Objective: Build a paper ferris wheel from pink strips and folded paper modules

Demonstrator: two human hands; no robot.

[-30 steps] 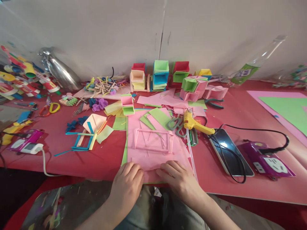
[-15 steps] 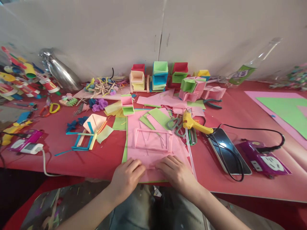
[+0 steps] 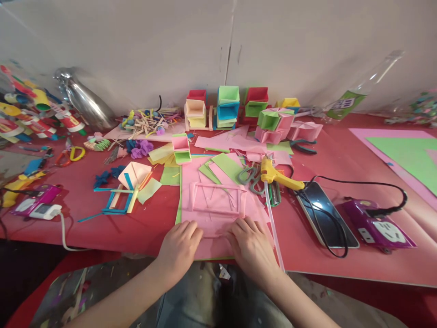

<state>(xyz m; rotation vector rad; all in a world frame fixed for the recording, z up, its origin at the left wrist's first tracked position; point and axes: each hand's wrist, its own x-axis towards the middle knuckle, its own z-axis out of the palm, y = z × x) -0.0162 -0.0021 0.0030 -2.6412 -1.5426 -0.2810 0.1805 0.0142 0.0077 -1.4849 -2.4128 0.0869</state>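
A pink paper sheet (image 3: pixel 218 221) lies at the near edge of the red table (image 3: pixel 136 232), with a pink paper frame (image 3: pixel 217 199) resting on it. My left hand (image 3: pixel 180 248) and my right hand (image 3: pixel 251 246) press on the sheet's near part, fingers curled over a fold just below the frame. The fingertips of both hands pinch the paper between them. A yellow glue gun (image 3: pixel 278 175) with a clear glue stick (image 3: pixel 273 223) lies just right of my right hand.
Folded paper boxes (image 3: pixel 228 107) in several colours stand at the back. Scissors (image 3: pixel 251 175), a phone (image 3: pixel 322 207) with a black cable, a purple power strip (image 3: pixel 378 225), green paper pieces (image 3: pixel 225 166), a blue strip frame (image 3: pixel 118 200), a metal flask (image 3: pixel 87 100) and a bottle (image 3: pixel 362 91) surround the work.
Both hands have slid forward along the pink sheet toward the paper frame, rolling or folding the sheet's near edge upward. Nothing else on the table has moved.
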